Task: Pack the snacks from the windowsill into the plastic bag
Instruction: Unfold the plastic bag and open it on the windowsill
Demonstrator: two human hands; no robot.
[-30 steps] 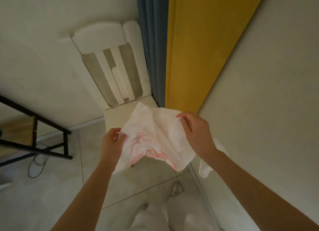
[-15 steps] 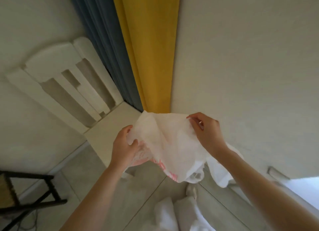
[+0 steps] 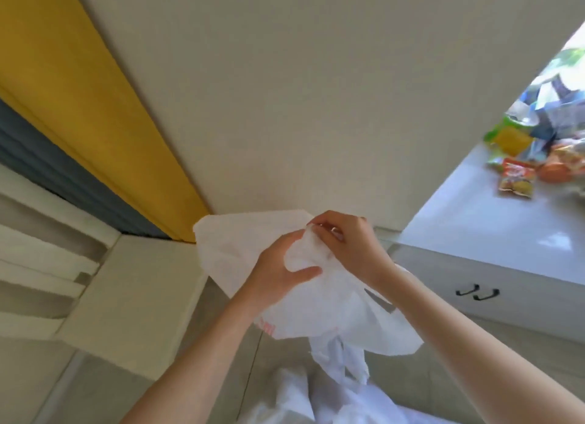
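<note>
A crumpled white plastic bag (image 3: 319,309) with red print hangs in front of me at the centre of the head view. My left hand (image 3: 278,271) grips its bunched top from the left. My right hand (image 3: 345,243) pinches the same edge from the right, fingertips close to the left hand. A pile of colourful snack packets (image 3: 538,145) lies on the white windowsill (image 3: 474,233) at the far right, well apart from both hands. A red and yellow packet (image 3: 516,183) lies nearest.
A white chair (image 3: 95,284) stands at the left against the wall. Yellow (image 3: 95,113) and blue curtains hang behind it. Below the windowsill is a cabinet with two dark handles (image 3: 478,292). Tiled floor and my white-clad legs are below.
My view has swung to the right, bringing the windowsill and snacks into sight. My hands have come closer together on the top of the bag.
</note>
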